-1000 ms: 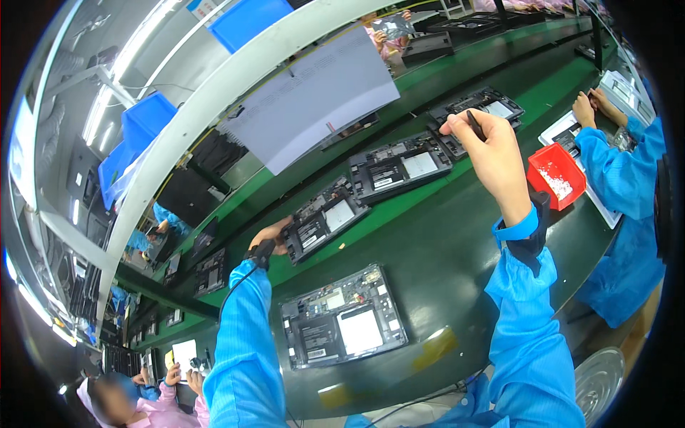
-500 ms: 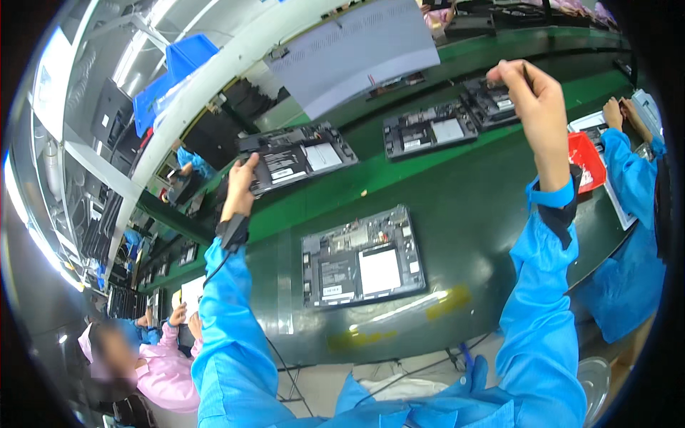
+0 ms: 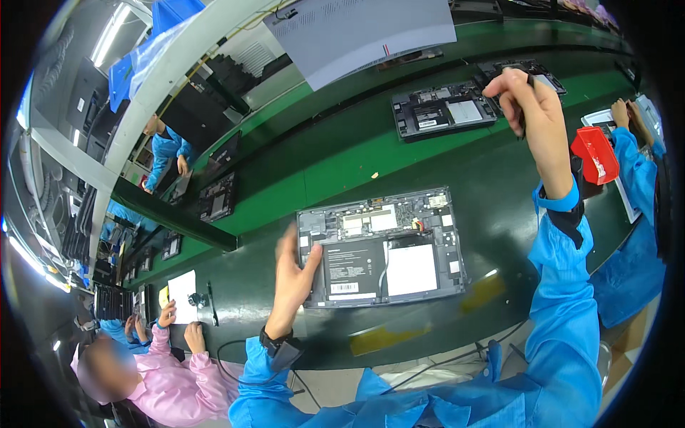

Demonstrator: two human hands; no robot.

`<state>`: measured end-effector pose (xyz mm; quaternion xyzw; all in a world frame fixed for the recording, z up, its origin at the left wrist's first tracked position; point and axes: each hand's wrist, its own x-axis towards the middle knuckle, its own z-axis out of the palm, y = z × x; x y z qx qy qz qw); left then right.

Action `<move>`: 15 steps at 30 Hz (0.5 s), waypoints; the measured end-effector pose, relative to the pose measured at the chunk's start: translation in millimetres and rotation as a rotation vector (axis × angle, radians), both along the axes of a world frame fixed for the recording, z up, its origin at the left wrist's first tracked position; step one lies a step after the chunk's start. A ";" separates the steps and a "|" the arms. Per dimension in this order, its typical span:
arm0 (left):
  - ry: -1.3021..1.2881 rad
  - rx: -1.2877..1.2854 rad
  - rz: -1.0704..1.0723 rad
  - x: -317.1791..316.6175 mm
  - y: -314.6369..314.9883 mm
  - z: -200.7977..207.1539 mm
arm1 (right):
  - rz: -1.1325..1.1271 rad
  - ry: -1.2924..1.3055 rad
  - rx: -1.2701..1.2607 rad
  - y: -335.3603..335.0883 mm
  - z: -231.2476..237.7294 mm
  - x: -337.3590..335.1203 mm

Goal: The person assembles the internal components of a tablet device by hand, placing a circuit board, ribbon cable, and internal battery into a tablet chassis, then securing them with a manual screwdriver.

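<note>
A person in blue sleeves works over an opened laptop base point(image 3: 382, 246) on a dark green bench point(image 3: 510, 214), directly in front of the body.

The base's long axis runs left to right, its right end slightly farther away; the circuit board faces the far side, the black battery point(image 3: 349, 271) the near. The left hand point(image 3: 291, 282) is at its left end, thumb and blurred fingers parted about the edge; whether they grip cannot be told. The raised right hand point(image 3: 535, 107) curls around a dark slim tool point(image 3: 529, 81), partly hiding a farther laptop base point(image 3: 548, 71). Another base point(image 3: 444, 110) lies beyond; a red tray point(image 3: 598, 153) sits right.
</note>
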<state>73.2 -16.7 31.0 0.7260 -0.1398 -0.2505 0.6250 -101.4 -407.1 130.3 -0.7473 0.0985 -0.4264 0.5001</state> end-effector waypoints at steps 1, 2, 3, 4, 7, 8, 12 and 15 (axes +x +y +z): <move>-0.625 0.188 0.128 -0.5 -6.1 6.8 | -0.052 -0.168 -0.028 6.1 -5.1 9.8; -1.247 0.376 0.253 -4.1 -11.5 15.1 | -0.102 -0.332 -0.058 12.3 -9.3 18.0; -1.263 0.293 0.114 -9.2 -14.6 26.7 | -0.182 -0.276 -0.061 22.5 -8.8 17.9; -1.388 0.193 -0.152 -2.6 -11.4 24.8 | -0.190 -0.262 -0.067 25.5 -8.4 10.3; -1.456 0.207 -0.731 -25.7 -28.3 36.7 | 0.057 0.172 0.006 40.9 -24.7 6.4; -1.487 0.226 -0.794 -30.4 -38.9 34.2 | 0.087 0.203 0.075 57.4 -34.8 9.5; -1.605 0.243 -0.828 -18.3 -50.4 14.1 | 0.313 0.289 0.095 84.5 -78.3 -4.2; -1.631 0.191 -0.777 -13.3 -48.1 10.3 | 0.305 0.407 -0.127 90.5 -82.2 -19.7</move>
